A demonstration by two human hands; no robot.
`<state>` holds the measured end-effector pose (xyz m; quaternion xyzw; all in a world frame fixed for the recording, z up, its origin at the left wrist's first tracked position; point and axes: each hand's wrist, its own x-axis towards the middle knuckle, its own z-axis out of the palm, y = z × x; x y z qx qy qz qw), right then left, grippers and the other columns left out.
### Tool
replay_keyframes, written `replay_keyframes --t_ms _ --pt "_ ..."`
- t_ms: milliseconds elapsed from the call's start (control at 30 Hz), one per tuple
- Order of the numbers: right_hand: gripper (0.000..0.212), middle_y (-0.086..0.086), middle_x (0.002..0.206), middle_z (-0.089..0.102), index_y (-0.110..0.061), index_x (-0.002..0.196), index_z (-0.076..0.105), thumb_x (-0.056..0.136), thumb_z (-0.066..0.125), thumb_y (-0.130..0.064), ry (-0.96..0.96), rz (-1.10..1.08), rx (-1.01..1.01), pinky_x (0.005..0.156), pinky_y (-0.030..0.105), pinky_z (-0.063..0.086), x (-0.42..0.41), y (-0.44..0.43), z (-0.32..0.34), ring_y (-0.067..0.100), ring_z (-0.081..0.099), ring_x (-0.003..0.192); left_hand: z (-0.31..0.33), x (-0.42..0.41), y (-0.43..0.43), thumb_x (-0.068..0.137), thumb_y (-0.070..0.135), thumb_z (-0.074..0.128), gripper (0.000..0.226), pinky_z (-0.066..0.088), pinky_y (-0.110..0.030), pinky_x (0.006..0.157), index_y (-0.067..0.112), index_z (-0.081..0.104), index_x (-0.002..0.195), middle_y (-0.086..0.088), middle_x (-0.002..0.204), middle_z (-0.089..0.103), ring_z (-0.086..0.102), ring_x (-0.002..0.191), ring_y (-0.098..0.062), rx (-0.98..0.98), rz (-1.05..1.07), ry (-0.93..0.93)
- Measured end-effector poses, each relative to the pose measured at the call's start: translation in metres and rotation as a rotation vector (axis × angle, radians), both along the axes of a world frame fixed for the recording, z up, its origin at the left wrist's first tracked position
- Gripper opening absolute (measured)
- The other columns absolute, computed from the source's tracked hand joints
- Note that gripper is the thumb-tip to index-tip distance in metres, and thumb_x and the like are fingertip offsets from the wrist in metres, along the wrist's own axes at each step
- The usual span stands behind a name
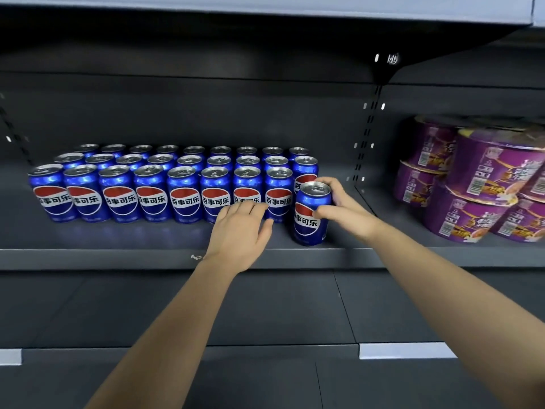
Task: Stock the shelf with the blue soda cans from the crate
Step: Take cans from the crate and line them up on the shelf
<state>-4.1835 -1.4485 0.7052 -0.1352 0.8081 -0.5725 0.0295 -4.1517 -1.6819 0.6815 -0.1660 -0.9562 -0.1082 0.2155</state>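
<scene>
Several blue soda cans [153, 193] stand in three rows on the dark shelf [118, 258]. My right hand [339, 205] grips one more blue can [311, 214] upright at the right end of the front row, slightly forward of the others, near the shelf's front edge. My left hand [241, 231] lies with straight fingers just left of that can, its fingertips touching the fronts of the front-row cans. The crate is not in view.
Purple instant-noodle bowls [472, 190] are stacked on the neighbouring shelf section to the right, past a perforated upright [367, 137]. Another shelf hangs overhead, and a lower dark shelf [265, 314] lies below my forearms.
</scene>
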Motion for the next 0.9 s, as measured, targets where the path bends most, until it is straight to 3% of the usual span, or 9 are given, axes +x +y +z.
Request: replay_keyframes --t_ms 67,200,367,533,733,900 --pt "0.076 -0.004 0.123 0.060 -0.024 0.130 0.031 0.071 0.079 -0.021 0.044 -0.032 0.008 0.098 0.030 0.049 0.000 -0.003 -0.007 0.008 0.063 0.109 -0.002 -0.001 0.003 0.100 0.035 0.036 0.041 0.025 -0.032 0.105 0.019 0.048 0.136 0.001 0.133 0.053 0.044 0.124 -0.019 -0.001 -0.002 -0.001" --pt "0.088 -0.005 0.116 0.059 -0.028 0.114 0.030 0.052 0.092 -0.038 0.201 -0.192 0.127 0.091 0.035 0.053 0.000 -0.009 -0.015 0.011 0.066 0.100 -0.007 -0.003 0.007 0.099 0.035 0.038 0.041 0.026 -0.034 0.105 0.019 0.049 0.135 0.000 0.132 0.054 0.046 0.123 -0.021 0.003 -0.012 -0.011" --pt "0.075 -0.002 0.111 0.053 -0.019 0.113 0.030 0.064 0.088 -0.019 0.292 -0.262 0.111 0.076 0.020 0.051 -0.002 -0.009 -0.020 0.006 0.060 0.090 -0.014 -0.007 0.009 0.096 0.041 0.028 0.049 0.027 -0.035 0.103 0.017 0.051 0.132 -0.001 0.129 0.056 0.048 0.120 -0.022 -0.002 -0.017 -0.016" --pt "0.075 -0.001 0.117 0.054 -0.025 0.117 0.032 0.058 0.077 -0.033 0.276 -0.242 0.070 0.088 0.039 0.056 -0.005 -0.013 -0.028 0.012 0.064 0.100 -0.016 -0.009 0.010 0.094 0.042 0.026 0.052 0.026 -0.034 0.103 0.017 0.051 0.132 -0.001 0.129 0.056 0.048 0.120 -0.022 0.000 -0.019 -0.011" --pt "0.081 -0.004 0.126 0.043 -0.022 0.124 0.035 0.062 0.088 -0.028 0.396 -0.378 0.176 0.088 0.026 0.050 -0.007 -0.016 -0.033 0.009 0.054 0.106 -0.016 -0.012 0.008 0.099 0.037 0.035 0.042 0.027 -0.034 0.103 0.017 0.051 0.133 0.000 0.130 0.056 0.047 0.122 -0.021 0.006 -0.012 0.000" --pt "0.082 -0.001 0.130 0.046 -0.021 0.127 0.037 0.063 0.088 -0.029 0.389 -0.413 0.220 0.090 0.034 0.052 -0.017 -0.015 -0.029 0.013 0.057 0.107 -0.016 -0.014 0.009 0.100 0.034 0.039 0.039 0.025 -0.033 0.105 0.017 0.050 0.134 0.000 0.131 0.055 0.046 0.122 -0.020 0.007 -0.004 -0.002"
